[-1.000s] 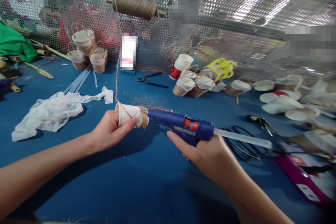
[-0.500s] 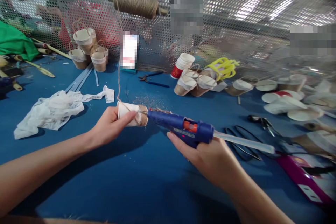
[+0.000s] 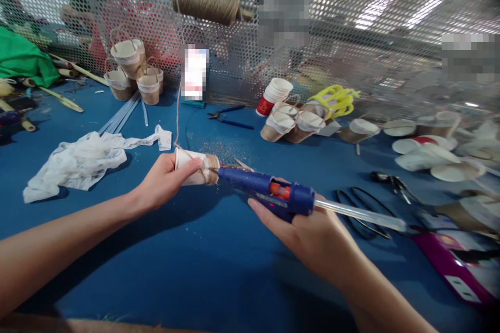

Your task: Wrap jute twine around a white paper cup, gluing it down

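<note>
My left hand (image 3: 166, 179) grips a white paper cup (image 3: 186, 161) lying on its side, its far end wrapped in brown twine (image 3: 213, 167). From the cup a strand of twine rises to a spool (image 3: 205, 4) on the mesh. In my right hand (image 3: 308, 237) is a blue glue gun (image 3: 250, 182), my fingers wrapped round its handle, which is mostly hidden. Its nozzle points left at the twine-wrapped part of the cup, touching or very close to it. A clear glue stick (image 3: 359, 213) sticks out of the gun's back.
White lace (image 3: 82, 161) and several glue sticks (image 3: 119, 116) lie at left. Twine-wrapped cups (image 3: 148, 88) stand behind them. Pliers (image 3: 230, 117) and a phone (image 3: 194, 74) are near the mesh. At right are more cups (image 3: 278, 122), black cable (image 3: 357, 213) and a purple power strip (image 3: 449, 268).
The glue gun's nozzle has shifted slightly down and left against the cup's twine. Both hands keep their holds. The whole view has moved a little.
</note>
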`<state>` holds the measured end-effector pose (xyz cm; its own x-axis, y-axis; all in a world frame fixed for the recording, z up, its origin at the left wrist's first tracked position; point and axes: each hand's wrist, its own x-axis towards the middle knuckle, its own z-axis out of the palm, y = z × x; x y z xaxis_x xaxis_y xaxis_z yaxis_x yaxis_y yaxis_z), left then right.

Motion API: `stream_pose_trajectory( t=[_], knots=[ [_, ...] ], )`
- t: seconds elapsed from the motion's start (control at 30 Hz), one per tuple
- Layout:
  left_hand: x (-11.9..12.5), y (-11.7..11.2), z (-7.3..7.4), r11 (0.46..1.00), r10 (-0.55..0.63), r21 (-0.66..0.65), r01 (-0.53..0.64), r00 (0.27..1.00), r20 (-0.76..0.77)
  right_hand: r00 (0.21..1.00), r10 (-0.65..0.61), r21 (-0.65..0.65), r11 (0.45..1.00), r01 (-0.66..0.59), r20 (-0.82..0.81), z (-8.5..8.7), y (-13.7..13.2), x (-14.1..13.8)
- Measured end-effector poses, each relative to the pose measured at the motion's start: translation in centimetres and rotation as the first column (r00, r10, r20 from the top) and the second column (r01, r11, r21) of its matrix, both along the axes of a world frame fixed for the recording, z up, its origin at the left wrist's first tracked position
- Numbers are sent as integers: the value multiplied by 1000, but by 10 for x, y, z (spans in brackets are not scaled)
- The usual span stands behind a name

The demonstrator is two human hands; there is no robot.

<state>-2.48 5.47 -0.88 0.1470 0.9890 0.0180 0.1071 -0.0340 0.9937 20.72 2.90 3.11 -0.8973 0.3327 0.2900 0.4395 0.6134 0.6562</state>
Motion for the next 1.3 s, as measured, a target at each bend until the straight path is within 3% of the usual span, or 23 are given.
stream_pose_trajectory(
  t=[0.57,0.8,1.07,1.3],
  knots=[
    [2,1,6,985,65,-172,-19,962,266,1000,5,38,999,-6,25,-2,-1,-3],
    [3,1,8,977,84,-210,-22,953,290,1000,-11,23,1000,11,14,-4,-1,-1],
    [-1,1,1,999,46,-30,-43,991,123,1000,-2,75,997,0,26,0,-1,-1],
    [1,-6,6,995,87,59,-80,989,-122,984,-77,-69,995,67,-158,-11,-3,5]
  ],
)
